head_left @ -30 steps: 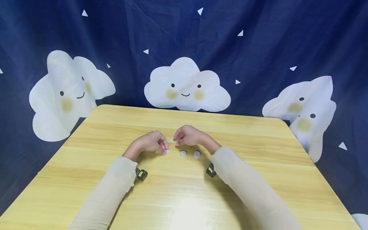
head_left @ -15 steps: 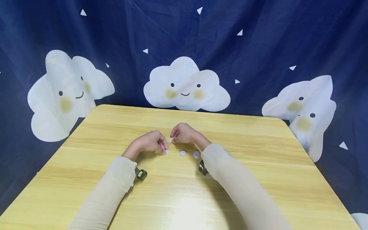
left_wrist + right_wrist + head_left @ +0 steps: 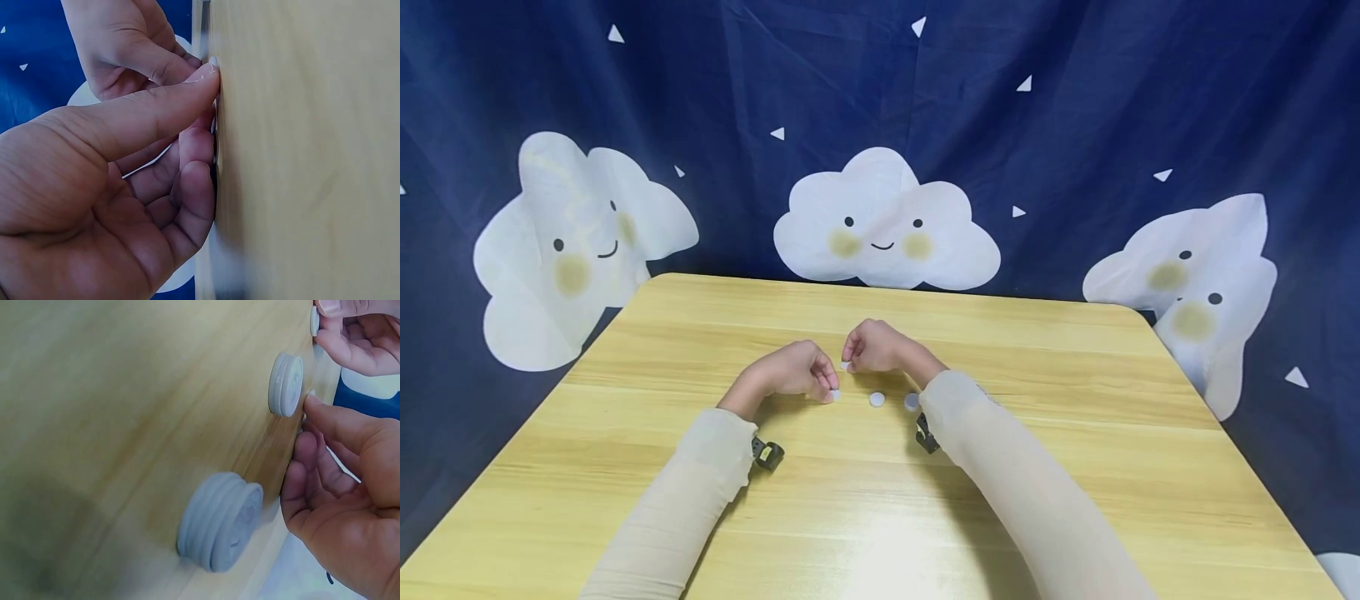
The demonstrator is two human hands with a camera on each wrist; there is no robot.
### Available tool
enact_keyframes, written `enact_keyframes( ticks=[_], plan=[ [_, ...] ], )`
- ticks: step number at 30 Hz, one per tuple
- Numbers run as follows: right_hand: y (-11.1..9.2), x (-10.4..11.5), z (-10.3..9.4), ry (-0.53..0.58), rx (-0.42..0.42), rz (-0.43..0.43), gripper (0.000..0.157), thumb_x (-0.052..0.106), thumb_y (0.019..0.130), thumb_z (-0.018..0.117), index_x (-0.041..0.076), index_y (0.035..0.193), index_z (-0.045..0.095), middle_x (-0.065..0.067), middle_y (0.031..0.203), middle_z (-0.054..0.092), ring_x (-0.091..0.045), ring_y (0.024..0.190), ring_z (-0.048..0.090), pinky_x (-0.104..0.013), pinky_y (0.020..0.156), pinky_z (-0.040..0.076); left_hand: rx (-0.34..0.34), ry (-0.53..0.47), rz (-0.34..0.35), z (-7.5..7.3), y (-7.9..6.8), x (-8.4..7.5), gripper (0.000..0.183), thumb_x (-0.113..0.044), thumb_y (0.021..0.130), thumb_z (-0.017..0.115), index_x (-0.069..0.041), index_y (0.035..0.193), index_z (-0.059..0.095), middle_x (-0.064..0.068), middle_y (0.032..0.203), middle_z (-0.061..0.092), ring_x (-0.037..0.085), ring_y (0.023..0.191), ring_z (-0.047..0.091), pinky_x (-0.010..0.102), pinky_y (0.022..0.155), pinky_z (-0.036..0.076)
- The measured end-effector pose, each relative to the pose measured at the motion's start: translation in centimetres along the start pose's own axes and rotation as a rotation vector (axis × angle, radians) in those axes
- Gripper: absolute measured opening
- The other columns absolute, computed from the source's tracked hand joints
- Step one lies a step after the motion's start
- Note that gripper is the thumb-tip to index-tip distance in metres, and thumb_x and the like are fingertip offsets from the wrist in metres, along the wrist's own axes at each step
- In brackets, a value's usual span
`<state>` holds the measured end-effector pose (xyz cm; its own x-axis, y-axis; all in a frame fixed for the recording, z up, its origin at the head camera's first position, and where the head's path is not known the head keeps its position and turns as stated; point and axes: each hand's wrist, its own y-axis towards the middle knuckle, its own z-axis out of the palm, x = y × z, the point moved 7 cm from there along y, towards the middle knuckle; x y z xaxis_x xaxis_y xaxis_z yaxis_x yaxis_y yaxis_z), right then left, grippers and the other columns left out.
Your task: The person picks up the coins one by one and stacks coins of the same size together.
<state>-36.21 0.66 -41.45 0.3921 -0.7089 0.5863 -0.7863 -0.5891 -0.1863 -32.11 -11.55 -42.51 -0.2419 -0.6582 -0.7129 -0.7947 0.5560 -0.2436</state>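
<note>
At the middle of the wooden table, my left hand (image 3: 793, 369) has thumb and fingertips at the edges of a flat white disc (image 3: 835, 395) low on the wood. My right hand (image 3: 877, 346), a little farther back and to the right, pinches another small white disc (image 3: 846, 366), mostly hidden by its fingers. Nearer me and to the right stands a short pile of two white discs (image 3: 286, 384). Beside that, a taller stack of several discs (image 3: 219, 522) appears in the right wrist view; in the head view my right sleeve comes close to it.
The wooden table (image 3: 820, 517) reaches back to a dark blue curtain (image 3: 722, 67) with printed white clouds. Small black wrist cameras hang under the left cuff (image 3: 768, 455) and the right cuff (image 3: 927, 434).
My right hand has moved left and slightly back to the rear disc, and its fingers have come onto that disc. The left hand stays at its own disc.
</note>
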Motion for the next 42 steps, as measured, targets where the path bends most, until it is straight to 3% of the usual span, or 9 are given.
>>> enact_keyframes(
  ticks=[7, 24, 32, 37, 42],
  plan=[
    [0.0, 0.4, -0.1, -0.027, 0.037, -0.030, 0.010, 0.000, 0.086, 0.076, 0.007, 0.094, 0.072, -0.001, 0.088, 0.070, -0.013, 0.085, 0.061, -0.024, 0.081, 0.051, -0.004, 0.002, 0.004, -0.2, -0.1, -0.1, 0.012, -0.005, 0.082, 0.084, -0.006, 0.090, 0.075, 0.001, 0.080, 0.071, 0.012, 0.074, 0.060, 0.028, 0.073, 0.051],
    [0.0, 0.3, 0.1, 0.025, 0.072, -0.036, 0.013, -0.002, 0.087, 0.074, 0.006, 0.097, 0.071, -0.002, 0.090, 0.069, -0.015, 0.086, 0.061, -0.026, 0.082, 0.051, -0.008, -0.009, -0.004, 0.0, -0.2, 0.1, 0.013, -0.004, 0.081, 0.084, -0.006, 0.090, 0.075, 0.001, 0.080, 0.071, 0.012, 0.074, 0.061, 0.028, 0.073, 0.050],
    [-0.2, 0.5, 0.2, 0.026, 0.054, -0.080, 0.014, -0.002, 0.086, 0.073, 0.005, 0.098, 0.070, -0.003, 0.090, 0.070, -0.014, 0.086, 0.062, -0.025, 0.082, 0.052, -0.010, -0.014, 0.001, 0.1, -0.2, 0.1, 0.013, -0.003, 0.081, 0.083, -0.006, 0.090, 0.075, 0.001, 0.079, 0.071, 0.012, 0.073, 0.061, 0.028, 0.072, 0.050],
    [-0.5, 0.3, 0.1, 0.077, 0.054, -0.106, 0.011, -0.003, 0.088, 0.070, 0.002, 0.097, 0.072, -0.004, 0.089, 0.072, -0.012, 0.082, 0.063, -0.023, 0.079, 0.053, -0.006, 0.002, 0.004, 0.0, -0.2, 0.0, 0.012, -0.003, 0.081, 0.083, -0.006, 0.090, 0.075, 0.000, 0.079, 0.071, 0.012, 0.073, 0.061, 0.028, 0.073, 0.050],
    [-1.0, -0.3, 0.0, 0.187, 0.070, -0.092, 0.010, -0.003, 0.088, 0.069, 0.000, 0.097, 0.073, -0.004, 0.083, 0.071, -0.011, 0.072, 0.058, -0.021, 0.067, 0.048, -0.013, 0.014, 0.003, -0.1, -0.2, -0.1, 0.012, -0.004, 0.081, 0.084, -0.007, 0.090, 0.076, 0.000, 0.079, 0.071, 0.012, 0.073, 0.061, 0.028, 0.073, 0.050]
  ],
)
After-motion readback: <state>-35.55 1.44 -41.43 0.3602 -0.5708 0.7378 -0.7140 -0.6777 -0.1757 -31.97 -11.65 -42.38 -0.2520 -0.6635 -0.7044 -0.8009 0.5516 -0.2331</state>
